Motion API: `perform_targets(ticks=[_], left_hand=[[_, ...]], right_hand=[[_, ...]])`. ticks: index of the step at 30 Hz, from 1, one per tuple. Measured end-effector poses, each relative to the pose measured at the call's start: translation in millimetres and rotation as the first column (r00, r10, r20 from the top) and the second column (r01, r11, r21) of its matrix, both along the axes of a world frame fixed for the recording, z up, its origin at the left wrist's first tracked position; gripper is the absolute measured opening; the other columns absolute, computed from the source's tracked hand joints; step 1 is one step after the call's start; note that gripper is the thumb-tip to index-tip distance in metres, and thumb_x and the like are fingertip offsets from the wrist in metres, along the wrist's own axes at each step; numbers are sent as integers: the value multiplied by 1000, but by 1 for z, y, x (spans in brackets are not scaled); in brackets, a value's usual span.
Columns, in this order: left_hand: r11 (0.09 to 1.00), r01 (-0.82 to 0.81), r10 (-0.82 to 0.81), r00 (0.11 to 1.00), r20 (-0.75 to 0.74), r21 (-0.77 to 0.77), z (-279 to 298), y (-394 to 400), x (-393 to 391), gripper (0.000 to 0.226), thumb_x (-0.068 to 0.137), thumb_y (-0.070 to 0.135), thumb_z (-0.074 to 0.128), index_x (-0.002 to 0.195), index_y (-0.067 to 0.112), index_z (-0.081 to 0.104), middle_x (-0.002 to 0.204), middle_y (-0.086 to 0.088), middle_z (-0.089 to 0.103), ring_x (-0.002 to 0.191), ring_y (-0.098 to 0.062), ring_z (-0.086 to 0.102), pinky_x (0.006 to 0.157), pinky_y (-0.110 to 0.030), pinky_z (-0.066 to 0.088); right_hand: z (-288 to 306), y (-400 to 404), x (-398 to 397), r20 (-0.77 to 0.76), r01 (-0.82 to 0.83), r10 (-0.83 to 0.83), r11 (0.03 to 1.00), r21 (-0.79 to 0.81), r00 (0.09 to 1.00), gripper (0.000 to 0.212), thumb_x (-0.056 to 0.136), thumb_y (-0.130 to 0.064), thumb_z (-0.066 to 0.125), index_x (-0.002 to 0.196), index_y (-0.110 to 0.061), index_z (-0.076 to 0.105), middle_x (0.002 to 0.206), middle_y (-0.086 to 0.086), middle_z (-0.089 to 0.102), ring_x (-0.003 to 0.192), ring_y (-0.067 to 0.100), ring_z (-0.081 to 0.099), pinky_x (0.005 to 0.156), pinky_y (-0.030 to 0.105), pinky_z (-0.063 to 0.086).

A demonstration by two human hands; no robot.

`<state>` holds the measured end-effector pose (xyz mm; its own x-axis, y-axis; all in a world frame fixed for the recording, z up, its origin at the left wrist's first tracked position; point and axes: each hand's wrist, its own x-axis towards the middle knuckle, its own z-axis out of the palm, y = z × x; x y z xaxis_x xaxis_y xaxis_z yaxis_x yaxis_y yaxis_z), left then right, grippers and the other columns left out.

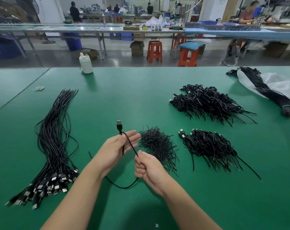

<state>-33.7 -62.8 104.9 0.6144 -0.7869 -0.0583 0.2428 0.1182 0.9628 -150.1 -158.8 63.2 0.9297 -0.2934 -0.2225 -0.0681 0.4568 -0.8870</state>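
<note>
1. Two hands: left hand [117,146], right hand [149,168].
2. One black cable [131,146], held in both.
3. One long sheaf of straight cables [56,138].
4. Two heaps of coiled cables: far heap [207,103], near heap [209,146].
5. One pile of short black ties [157,145].
6. One tied bundle [263,90] on one plastic bag [280,85].
7. One white bottle [85,64].
8. Three red stools [154,51] beyond the table.
</note>
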Motion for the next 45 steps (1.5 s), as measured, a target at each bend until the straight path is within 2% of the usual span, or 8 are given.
perform_targets(ticks=[6,13,17,21,27,31,39,45], left_hand=[[993,-100,87,976,200,56,2,4,11,31,107,11,32,127,7,56,126,-1,67,124,-16,59,103,-25,46],[912,-212,53,909,-413,-350,43,9,15,34,97,26,45,90,8,72,72,-4,68,65,-17,69,57,-25,56],[778,531,-590,802,98,336,35,29,7,36,101,25,45,101,-5,66,77,-13,72,44,-13,59,38,-18,33],[672,154,-531,782,326,725,7,13,0,33,107,21,36,97,2,61,96,-18,74,80,-35,72,68,-36,58],[968,-245,236,963,-132,-56,-6,-19,-17,33,108,15,30,121,1,56,118,-17,69,112,-25,67,99,-34,52],[942,-234,98,879,-467,-242,10,-21,-17,31,104,21,36,104,1,60,71,-4,66,55,-11,62,52,-22,53],[784,562,-606,784,132,263,22,28,9,37,102,21,44,108,-9,64,69,-8,68,41,-10,46,49,-20,38],[840,132,-333,892,306,527,4,5,-9,32,107,12,34,107,-6,60,97,-20,74,86,-28,74,66,-33,53]], right_hand=[[-6,-10,-4,-4,25,-25,998,53,1000,38,106,-30,39,71,-17,43,57,-5,26,52,11,20,52,23,25],[-15,-7,-6,-85,2,-7,999,-54,996,37,106,-29,41,71,-16,41,59,-5,27,54,12,22,55,25,25],[-7,-17,-1,-57,109,-100,980,164,993,34,104,-23,42,72,-14,47,55,-4,29,49,10,22,51,25,22],[3,-15,3,-16,86,-85,981,173,996,34,105,-22,40,72,-14,46,56,-3,28,48,10,23,49,23,22],[2,-2,-2,-55,-6,3,998,-59,998,40,105,-24,40,66,-18,40,57,-4,24,53,13,20,53,27,20],[-3,1,-1,-104,-33,14,982,-188,994,44,105,-30,43,63,-22,36,59,-5,22,55,13,16,58,34,13],[8,-29,0,-80,63,-69,995,-76,994,46,103,-29,49,59,-23,37,55,-6,24,51,12,15,53,30,13],[21,-20,4,-34,25,-29,993,-111,999,35,100,-15,41,66,-17,49,50,-6,26,44,10,20,46,23,19]])
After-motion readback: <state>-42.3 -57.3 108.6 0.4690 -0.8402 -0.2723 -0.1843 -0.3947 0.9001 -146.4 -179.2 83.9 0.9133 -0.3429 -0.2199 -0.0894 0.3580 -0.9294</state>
